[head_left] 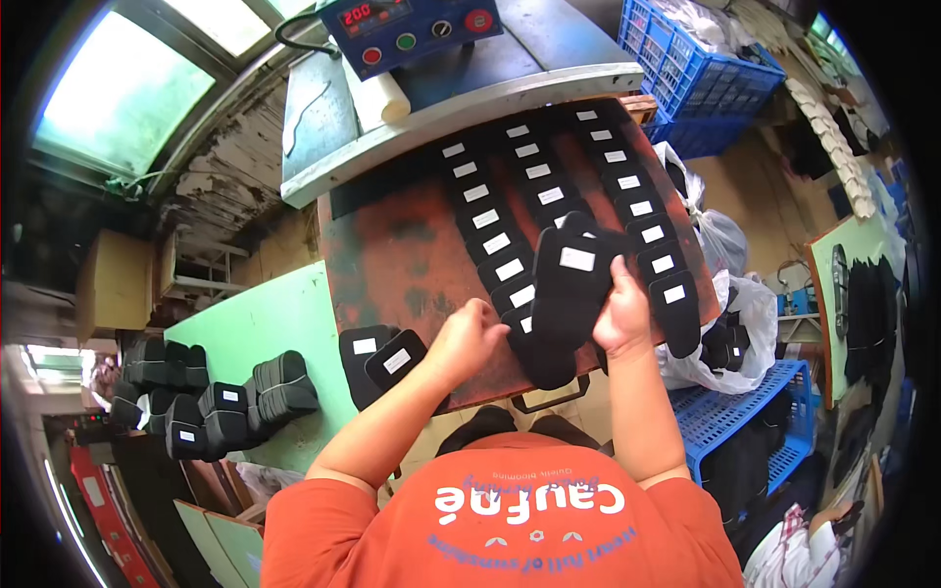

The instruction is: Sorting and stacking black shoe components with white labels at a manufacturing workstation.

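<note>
My right hand [622, 316] grips a small stack of black, sole-shaped fabric pieces [567, 306] by its right side, thumb on top. A white label shows on the uppermost piece. My left hand [472, 338] hovers just left of the stack with its fingers curled and pinched together; whatever may be between them is too small to make out. Beneath and beyond my hands, similar labelled black pieces overlap in a left row [477, 208], a middle row [534, 157] and a right row [642, 223]. Two more labelled pieces [394, 365] lie near my left forearm.
A reddish-brown board [392, 269] carries the rows. Behind it stands a machine with a blue control box [407, 34]. Bundled black pieces [279, 392] sit on a green table [250, 333] at left. Blue crates [676, 64] and plastic bags [720, 245] line the right; another person [799, 554] is lower right.
</note>
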The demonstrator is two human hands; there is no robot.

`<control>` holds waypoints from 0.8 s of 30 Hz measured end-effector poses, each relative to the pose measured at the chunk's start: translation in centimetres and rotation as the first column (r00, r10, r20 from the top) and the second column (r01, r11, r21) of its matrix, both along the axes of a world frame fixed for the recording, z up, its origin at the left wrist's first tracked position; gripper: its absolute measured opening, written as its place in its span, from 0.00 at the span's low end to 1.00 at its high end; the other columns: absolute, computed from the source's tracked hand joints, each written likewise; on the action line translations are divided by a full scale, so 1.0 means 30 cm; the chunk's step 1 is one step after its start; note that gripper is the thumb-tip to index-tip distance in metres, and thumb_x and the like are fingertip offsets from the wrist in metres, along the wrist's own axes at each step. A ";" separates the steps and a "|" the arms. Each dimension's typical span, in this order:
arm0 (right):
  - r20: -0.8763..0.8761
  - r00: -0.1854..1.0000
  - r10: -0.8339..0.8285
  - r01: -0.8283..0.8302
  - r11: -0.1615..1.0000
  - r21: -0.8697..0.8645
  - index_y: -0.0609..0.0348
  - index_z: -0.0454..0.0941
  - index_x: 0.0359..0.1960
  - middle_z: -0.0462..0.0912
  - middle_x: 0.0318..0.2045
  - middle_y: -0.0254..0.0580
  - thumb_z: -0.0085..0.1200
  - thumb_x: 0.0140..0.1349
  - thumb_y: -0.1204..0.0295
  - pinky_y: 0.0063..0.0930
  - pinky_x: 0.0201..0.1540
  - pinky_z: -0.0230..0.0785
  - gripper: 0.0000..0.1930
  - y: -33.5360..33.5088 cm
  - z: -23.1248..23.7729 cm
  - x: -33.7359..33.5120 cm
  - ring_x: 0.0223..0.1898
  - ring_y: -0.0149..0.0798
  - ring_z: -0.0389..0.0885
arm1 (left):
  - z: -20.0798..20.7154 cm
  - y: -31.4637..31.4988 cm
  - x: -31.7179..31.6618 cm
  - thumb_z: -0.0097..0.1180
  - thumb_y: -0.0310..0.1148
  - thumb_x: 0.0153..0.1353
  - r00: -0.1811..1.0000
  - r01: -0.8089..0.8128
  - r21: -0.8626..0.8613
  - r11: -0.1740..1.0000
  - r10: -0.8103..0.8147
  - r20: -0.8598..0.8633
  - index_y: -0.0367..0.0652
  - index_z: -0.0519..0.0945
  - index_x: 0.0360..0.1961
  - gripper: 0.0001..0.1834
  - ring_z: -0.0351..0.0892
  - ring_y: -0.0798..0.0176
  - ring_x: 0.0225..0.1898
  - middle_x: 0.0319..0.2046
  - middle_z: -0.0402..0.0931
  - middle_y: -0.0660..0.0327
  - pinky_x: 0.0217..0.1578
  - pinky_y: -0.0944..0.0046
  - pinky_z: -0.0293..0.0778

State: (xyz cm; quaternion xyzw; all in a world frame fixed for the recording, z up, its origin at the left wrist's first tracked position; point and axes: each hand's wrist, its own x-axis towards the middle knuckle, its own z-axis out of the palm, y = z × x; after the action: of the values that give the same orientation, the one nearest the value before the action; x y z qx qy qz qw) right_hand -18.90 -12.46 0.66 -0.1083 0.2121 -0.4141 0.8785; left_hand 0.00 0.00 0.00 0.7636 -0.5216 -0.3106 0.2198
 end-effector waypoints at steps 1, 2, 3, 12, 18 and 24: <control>-0.015 1.000 -0.001 0.001 1.000 0.015 0.61 0.64 0.57 0.70 0.55 0.46 0.33 0.69 0.60 0.41 0.60 0.59 0.22 -0.002 0.008 -0.031 0.56 0.46 0.69 | 0.002 0.014 -0.041 0.59 0.33 0.56 0.994 -0.028 0.086 0.996 0.037 -0.100 0.31 0.68 0.43 0.19 0.80 0.59 0.26 0.33 0.78 0.49 0.27 0.64 0.75; -0.011 1.000 -0.002 0.002 1.000 0.031 0.62 0.64 0.57 0.70 0.54 0.47 0.32 0.69 0.60 0.41 0.60 0.60 0.22 -0.004 0.003 -0.062 0.56 0.46 0.69 | -0.026 0.031 -0.073 0.59 0.29 0.55 0.968 -0.099 0.128 0.987 0.125 -0.218 0.32 0.68 0.37 0.15 0.79 0.63 0.24 0.29 0.76 0.51 0.22 0.67 0.75; -0.028 0.999 -0.040 0.041 0.998 0.037 0.63 0.64 0.57 0.70 0.55 0.46 0.32 0.70 0.60 0.41 0.59 0.60 0.22 -0.017 -0.012 -0.056 0.56 0.46 0.69 | -0.026 0.010 -0.060 0.59 0.29 0.55 0.969 -0.080 0.125 0.989 0.107 -0.221 0.32 0.68 0.37 0.15 0.79 0.63 0.24 0.29 0.76 0.51 0.22 0.67 0.75; -0.115 0.987 -0.112 0.118 0.992 0.047 0.63 0.63 0.57 0.69 0.55 0.47 0.32 0.70 0.60 0.41 0.60 0.59 0.22 -0.018 -0.043 -0.060 0.56 0.45 0.68 | -0.079 0.001 -0.052 0.54 0.22 0.55 0.766 -0.221 0.278 0.935 0.343 -0.543 0.34 0.67 0.33 0.09 0.79 0.67 0.23 0.24 0.74 0.57 0.20 0.68 0.75; -0.091 0.991 -0.096 0.099 0.995 0.032 0.63 0.64 0.56 0.70 0.54 0.47 0.31 0.70 0.60 0.41 0.60 0.59 0.22 -0.017 -0.045 -0.076 0.56 0.45 0.68 | -0.053 -0.001 -0.083 0.56 0.23 0.55 0.773 -0.329 0.217 0.919 0.394 -0.498 0.34 0.67 0.34 0.10 0.78 0.68 0.22 0.23 0.73 0.58 0.20 0.70 0.74; -0.068 0.996 -0.058 0.061 0.997 0.050 0.63 0.64 0.56 0.70 0.54 0.47 0.32 0.70 0.60 0.41 0.60 0.59 0.22 -0.013 -0.053 -0.078 0.56 0.45 0.68 | -0.063 0.004 -0.085 0.57 0.24 0.55 0.746 -0.311 0.240 0.920 0.393 -0.538 0.36 0.66 0.35 0.12 0.77 0.69 0.21 0.24 0.73 0.60 0.19 0.72 0.74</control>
State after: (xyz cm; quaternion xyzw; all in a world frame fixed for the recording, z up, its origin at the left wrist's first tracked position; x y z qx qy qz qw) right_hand -21.25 -12.86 -0.91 -0.0926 0.2551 -0.4306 0.8608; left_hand -2.54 0.11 -1.90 0.7309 -0.2544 -0.5141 0.3697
